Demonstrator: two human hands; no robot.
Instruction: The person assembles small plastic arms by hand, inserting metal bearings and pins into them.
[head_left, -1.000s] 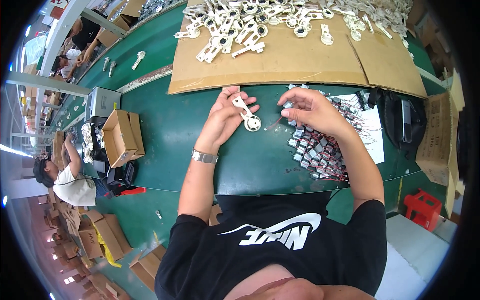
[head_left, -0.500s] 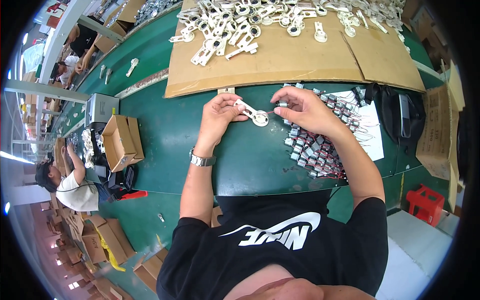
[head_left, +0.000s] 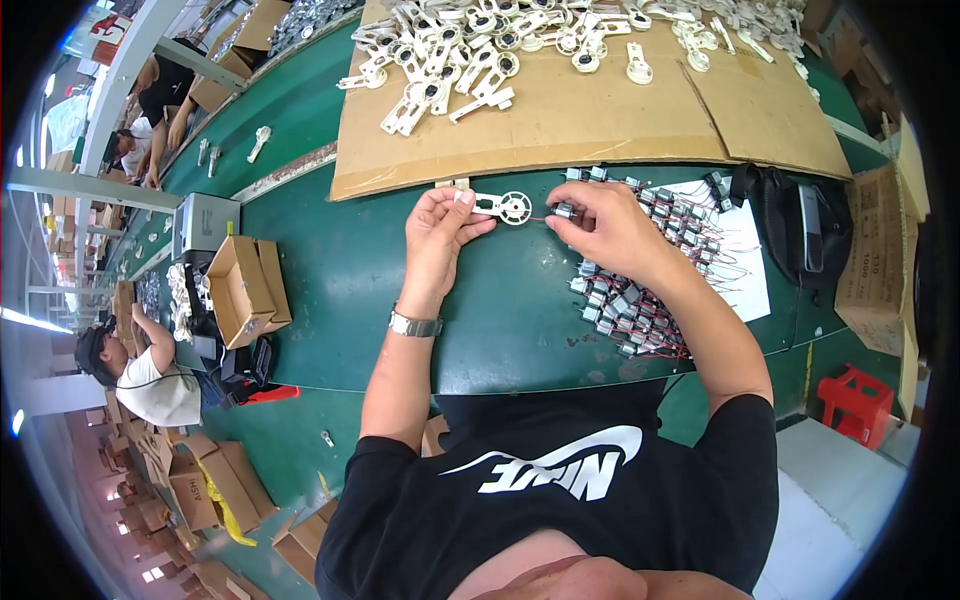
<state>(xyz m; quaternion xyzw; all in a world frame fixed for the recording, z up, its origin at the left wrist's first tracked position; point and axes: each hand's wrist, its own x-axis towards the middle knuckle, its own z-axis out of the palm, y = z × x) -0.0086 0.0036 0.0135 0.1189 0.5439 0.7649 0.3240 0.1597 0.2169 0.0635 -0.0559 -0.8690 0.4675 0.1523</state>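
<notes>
My left hand (head_left: 440, 232) pinches the narrow end of a white plastic housing (head_left: 514, 208), whose round ring end points right, above the green table. Between the thumb and fingers of my right hand (head_left: 606, 222) is a small motor (head_left: 563, 210), partly covered by the fingertips. A thin red wire runs from it toward the housing's ring; how its end sits there is too small to make out. Just beneath and beside my right hand lies a pile of small silver motors (head_left: 630, 305) with red and black wires.
A cardboard sheet (head_left: 600, 130) at the far side bears a heap of white housings (head_left: 480, 50). A black bag (head_left: 800, 230) and a carton (head_left: 868, 270) stand at right. An open cardboard box (head_left: 232, 295) sits left. Another person (head_left: 150, 370) works at far left.
The housing has turned so its ring end swings up and points right instead of down-right. My right fingers have closed more around the motor.
</notes>
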